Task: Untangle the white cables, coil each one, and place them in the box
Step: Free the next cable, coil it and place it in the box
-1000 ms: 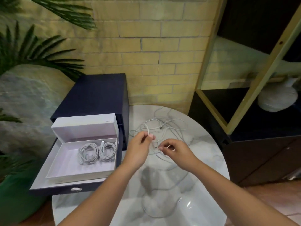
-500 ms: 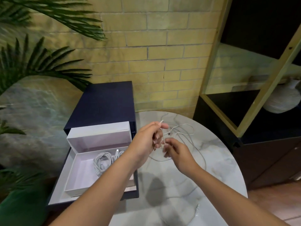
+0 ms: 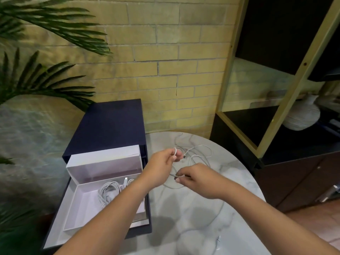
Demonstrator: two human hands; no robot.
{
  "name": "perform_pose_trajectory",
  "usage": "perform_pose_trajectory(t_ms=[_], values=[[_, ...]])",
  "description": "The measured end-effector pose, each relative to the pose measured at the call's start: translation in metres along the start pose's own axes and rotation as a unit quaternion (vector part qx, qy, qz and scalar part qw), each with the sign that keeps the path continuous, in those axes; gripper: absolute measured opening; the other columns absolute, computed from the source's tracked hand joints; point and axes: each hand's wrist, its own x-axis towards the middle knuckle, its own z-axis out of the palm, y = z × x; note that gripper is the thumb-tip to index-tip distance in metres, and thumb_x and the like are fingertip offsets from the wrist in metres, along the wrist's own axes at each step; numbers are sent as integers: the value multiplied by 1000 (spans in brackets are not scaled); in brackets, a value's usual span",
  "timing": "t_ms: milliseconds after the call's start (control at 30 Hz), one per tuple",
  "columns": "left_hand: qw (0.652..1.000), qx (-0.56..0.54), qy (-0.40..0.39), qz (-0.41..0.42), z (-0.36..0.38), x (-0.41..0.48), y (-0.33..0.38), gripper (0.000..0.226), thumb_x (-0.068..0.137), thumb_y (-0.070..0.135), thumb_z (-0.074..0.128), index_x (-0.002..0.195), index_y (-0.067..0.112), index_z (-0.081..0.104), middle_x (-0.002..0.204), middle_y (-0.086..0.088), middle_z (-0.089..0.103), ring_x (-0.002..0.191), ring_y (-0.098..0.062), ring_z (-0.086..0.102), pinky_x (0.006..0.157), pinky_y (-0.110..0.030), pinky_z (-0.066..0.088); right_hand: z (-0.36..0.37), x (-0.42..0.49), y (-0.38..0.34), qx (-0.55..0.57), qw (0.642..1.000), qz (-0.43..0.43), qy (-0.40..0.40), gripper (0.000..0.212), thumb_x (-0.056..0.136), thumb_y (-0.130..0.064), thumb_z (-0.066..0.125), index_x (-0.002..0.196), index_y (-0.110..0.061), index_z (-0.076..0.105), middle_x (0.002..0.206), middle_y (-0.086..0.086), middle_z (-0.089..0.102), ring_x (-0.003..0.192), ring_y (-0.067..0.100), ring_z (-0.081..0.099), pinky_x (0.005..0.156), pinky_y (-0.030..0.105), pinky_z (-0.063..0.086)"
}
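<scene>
task partly done: coiled cables [image 3: 108, 193] already lie inside the open white box [image 3: 73, 205], which sits on the pulled-out drawer of a dark drawer unit [image 3: 108, 126], though the left forearm hides how many there are. at least one loose white cable [image 3: 201, 150] is still strewn in slack loops on the marble surface [image 3: 184, 218], uncoiled; whether it is one cable or more cannot be told. the left hand [image 3: 161, 162] has its grip pinched on a small loop of this cable held above the surface; the right hand [image 3: 198, 178] has its grip pinched on a strand or plug end just below. compared with half a second ago, the right fingertips sit lower and nearer the person, and the left hand now shows a loop over its fingers where a plug end stuck up.
</scene>
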Motion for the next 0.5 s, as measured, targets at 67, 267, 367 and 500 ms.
perform_pose_trajectory(t_ms=[67,267,367,500], values=[[998,56,-4,11,1,-1,0,26,100,4,37,108,8,62,102,4,67,92,-4,65,73,-2,43,-17,-1,6,-38,999,-3,8,23,95,-36,51,110,-24,65,82,-7,65,76,11,55,69,31,44],[997,54,-47,-27,-2,-9,8,27,103,21,34,106,18,61,84,4,65,69,-9,53,61,-20,41,-56,-4,23,-45,995,18,90,7,91,-28,60,91,-23,54,75,-11,55,74,12,52,67,33,46],[993,99,-63,-13,-4,-15,13,39,102,38,33,101,14,63,82,5,62,78,-15,56,66,-24,41,-62,-3,28,-3,991,-3,132,5,89,-23,63,86,-20,61,80,-10,58,75,7,53,68,30,48],[993,104,-59,-1,-2,-19,14,35,102,39,35,103,18,63,75,9,58,77,-11,56,67,-23,41,-65,-1,23,20,987,-25,155,8,92,-22,60,84,-20,62,76,-11,57,72,6,53,66,27,45]])
